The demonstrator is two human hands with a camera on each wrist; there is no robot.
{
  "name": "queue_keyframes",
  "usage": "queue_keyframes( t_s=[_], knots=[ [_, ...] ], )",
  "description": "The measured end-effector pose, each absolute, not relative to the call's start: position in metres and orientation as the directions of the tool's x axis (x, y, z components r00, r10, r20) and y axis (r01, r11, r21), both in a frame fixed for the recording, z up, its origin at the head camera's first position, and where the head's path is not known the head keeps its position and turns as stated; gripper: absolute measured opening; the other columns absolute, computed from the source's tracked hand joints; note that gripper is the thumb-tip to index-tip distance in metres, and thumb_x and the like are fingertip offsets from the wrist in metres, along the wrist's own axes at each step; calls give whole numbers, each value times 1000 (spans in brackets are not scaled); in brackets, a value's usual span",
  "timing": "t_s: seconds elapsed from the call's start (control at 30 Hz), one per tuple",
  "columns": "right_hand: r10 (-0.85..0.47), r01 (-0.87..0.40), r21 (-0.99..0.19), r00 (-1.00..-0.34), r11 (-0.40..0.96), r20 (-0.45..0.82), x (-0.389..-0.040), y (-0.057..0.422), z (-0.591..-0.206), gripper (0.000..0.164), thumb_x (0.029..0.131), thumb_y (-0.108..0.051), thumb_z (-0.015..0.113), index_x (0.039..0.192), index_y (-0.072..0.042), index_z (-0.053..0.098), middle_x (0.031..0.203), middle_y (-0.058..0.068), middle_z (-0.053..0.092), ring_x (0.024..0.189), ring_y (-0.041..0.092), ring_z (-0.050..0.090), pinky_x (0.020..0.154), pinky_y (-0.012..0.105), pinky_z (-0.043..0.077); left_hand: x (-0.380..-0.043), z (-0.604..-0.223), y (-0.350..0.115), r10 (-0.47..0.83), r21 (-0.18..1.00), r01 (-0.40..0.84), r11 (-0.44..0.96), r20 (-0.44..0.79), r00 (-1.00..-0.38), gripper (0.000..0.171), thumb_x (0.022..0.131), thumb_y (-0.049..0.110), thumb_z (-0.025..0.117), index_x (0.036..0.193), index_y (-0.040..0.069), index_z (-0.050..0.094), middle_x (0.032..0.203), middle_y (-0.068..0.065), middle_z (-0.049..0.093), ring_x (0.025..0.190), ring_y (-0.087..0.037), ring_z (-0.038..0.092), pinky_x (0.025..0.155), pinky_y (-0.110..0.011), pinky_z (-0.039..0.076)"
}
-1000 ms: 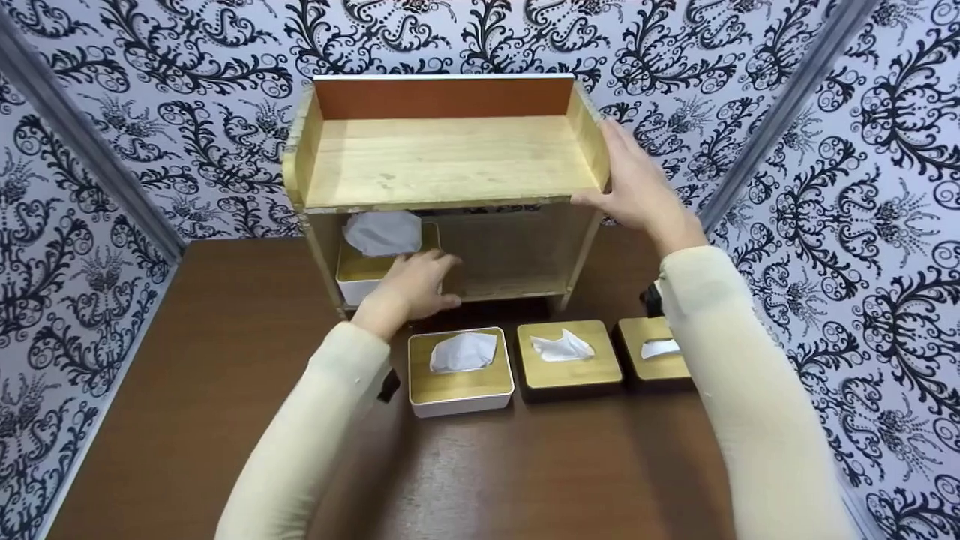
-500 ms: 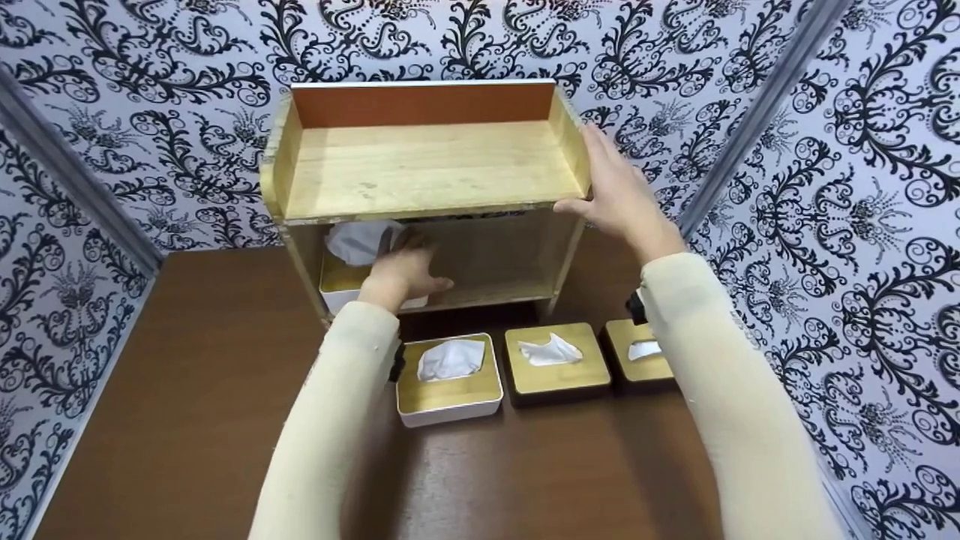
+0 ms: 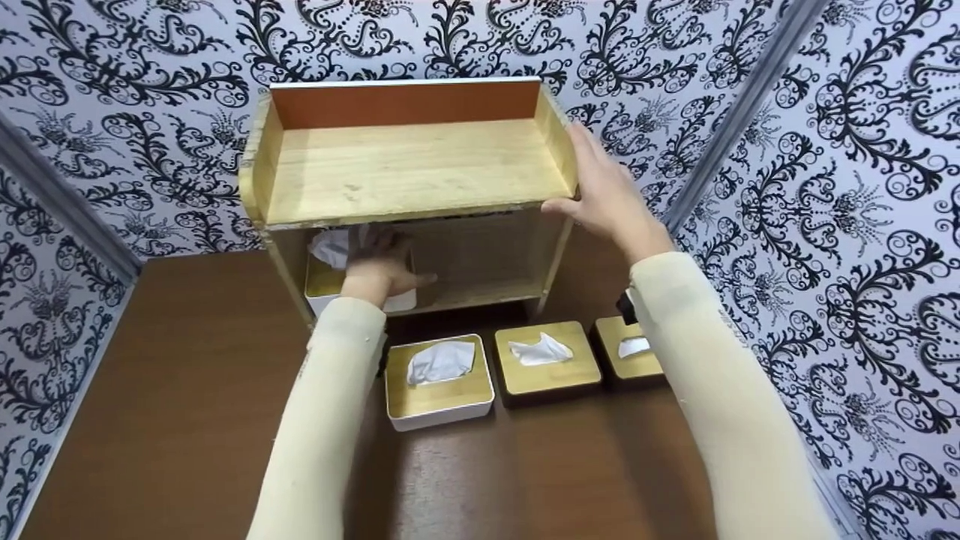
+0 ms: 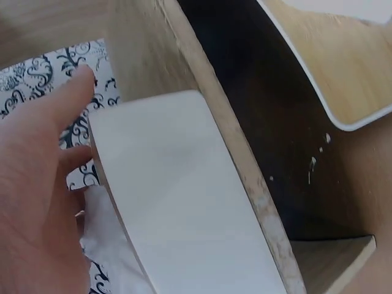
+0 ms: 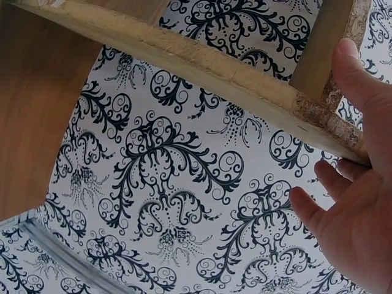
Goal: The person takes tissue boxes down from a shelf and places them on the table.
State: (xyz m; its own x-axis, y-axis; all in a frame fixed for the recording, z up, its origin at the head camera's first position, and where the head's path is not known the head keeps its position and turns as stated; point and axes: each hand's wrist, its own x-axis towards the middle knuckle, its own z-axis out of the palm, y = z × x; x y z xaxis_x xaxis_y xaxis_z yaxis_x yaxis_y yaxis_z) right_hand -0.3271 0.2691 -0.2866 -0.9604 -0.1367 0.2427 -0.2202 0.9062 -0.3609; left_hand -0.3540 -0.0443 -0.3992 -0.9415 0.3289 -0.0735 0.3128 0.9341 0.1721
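A small wooden shelf [image 3: 412, 169] stands against the back wall. In its lower compartment, at the left, sits a white tissue box [image 4: 171, 190] with a bamboo lid and a tissue [image 3: 327, 247] sticking up. My left hand [image 3: 379, 270] reaches in under the top board, over this box. In the left wrist view its thumb points away from the box and the fingertips are at the lid's edge, beside the tissue. My right hand [image 3: 604, 191] grips the shelf's right side panel near the top, thumb on the front edge and fingers along the outer face.
In front of the shelf on the brown table [image 3: 187, 390] are a white-sided tissue box [image 3: 409, 401], a dark-sided one [image 3: 547, 379] and another dark one [image 3: 637, 367], partly behind my right sleeve. Patterned walls [image 3: 862, 225] enclose the table.
My left hand has gone from in front of the compartment to inside it, over the tissue box. My right hand keeps its grip on the shelf. The head view has shifted slightly.
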Motion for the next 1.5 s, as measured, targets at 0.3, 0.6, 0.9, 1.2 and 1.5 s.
queue_keyframes(
  t_s=[0.3,0.6,0.9,1.2,1.5],
  knots=[
    [-128,-201,-358,-968,912,218,-329,266,-289,118,76,-45,78,157,-27,-5,165,-6,-1,147,35,27,123,51,19,-369,-416,-62,341,191,314,930,-132,-931,119,61,73,75,155,22,24,164,-17,9,152,-39,1,117,-64,-14],
    [-121,-190,-354,-971,916,207,-328,266,-289,117,77,-44,77,157,-28,-7,164,-8,-4,150,33,21,123,54,14,-369,-415,-67,333,100,320,942,-177,-926,133,51,48,90,157,20,14,164,-19,5,151,-40,6,119,-65,-3],
    [-116,-179,-338,-973,924,198,-327,267,-287,116,77,-46,77,158,-25,-4,165,-6,-4,150,35,20,122,58,14,-371,-415,-67,344,95,332,939,-194,-919,131,54,42,88,158,21,10,164,-21,3,152,-40,2,118,-67,-5],
    [-114,-178,-335,-973,925,201,-327,267,-283,117,76,-51,75,157,-26,-5,165,-7,-4,152,30,15,122,58,10,-376,-412,-65,376,75,369,926,-140,-916,134,46,38,91,156,18,17,159,-23,18,148,-43,12,118,-67,4],
    [-108,-172,-346,-974,922,198,-326,266,-285,115,77,-44,77,158,-25,-4,165,-7,-4,151,30,15,123,57,9,-373,-411,-62,398,47,395,917,-130,-908,131,45,38,92,154,17,23,156,-23,24,145,-45,19,115,-69,12]
  ],
)
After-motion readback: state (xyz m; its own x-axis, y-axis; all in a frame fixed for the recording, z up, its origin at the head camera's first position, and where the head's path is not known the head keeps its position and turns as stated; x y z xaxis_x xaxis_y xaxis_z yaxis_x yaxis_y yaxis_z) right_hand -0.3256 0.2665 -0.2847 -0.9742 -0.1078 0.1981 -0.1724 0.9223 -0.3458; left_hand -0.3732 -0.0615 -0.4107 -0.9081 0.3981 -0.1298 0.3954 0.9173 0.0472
